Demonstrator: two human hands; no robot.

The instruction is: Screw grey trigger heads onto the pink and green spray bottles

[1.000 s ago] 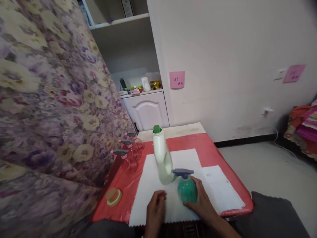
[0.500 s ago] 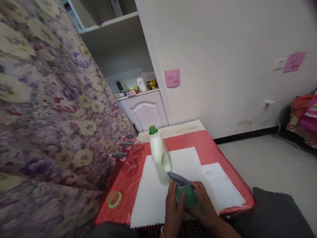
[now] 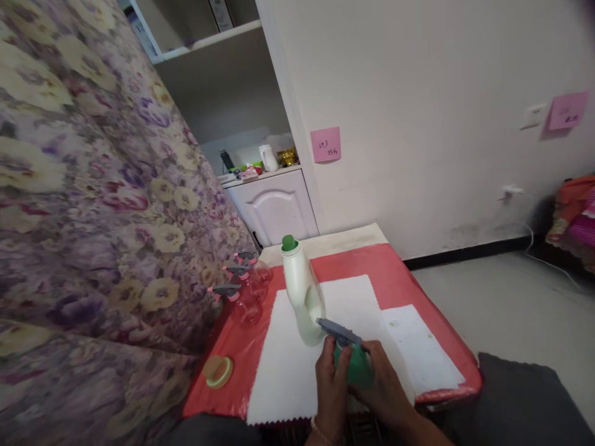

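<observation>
A small green spray bottle (image 3: 359,367) with a grey spray head is between my hands, near the front edge of the table. My right hand (image 3: 388,390) wraps around its body from the right. At its neck, the fingers and thumb of my left hand (image 3: 331,378) are closed just under the spray head. The nozzle points left, towards a large pale green jug (image 3: 297,285) with a side handle. That jug stands open-necked on a white cloth (image 3: 283,371), a dark green piece (image 3: 289,242) at its mouth.
Several clear spray bottles (image 3: 246,306) with pink and grey heads stand at the table's left edge. A round lid-like piece (image 3: 218,371) lies on the red table cover (image 3: 357,263). White paper (image 3: 423,353) is at right; a floral curtain (image 3: 116,248) hangs close on the left.
The view has shifted slightly, moving everything a little to the right. My left fingers have changed position slightly at the spray bottle's neck; both hands still hold it.
</observation>
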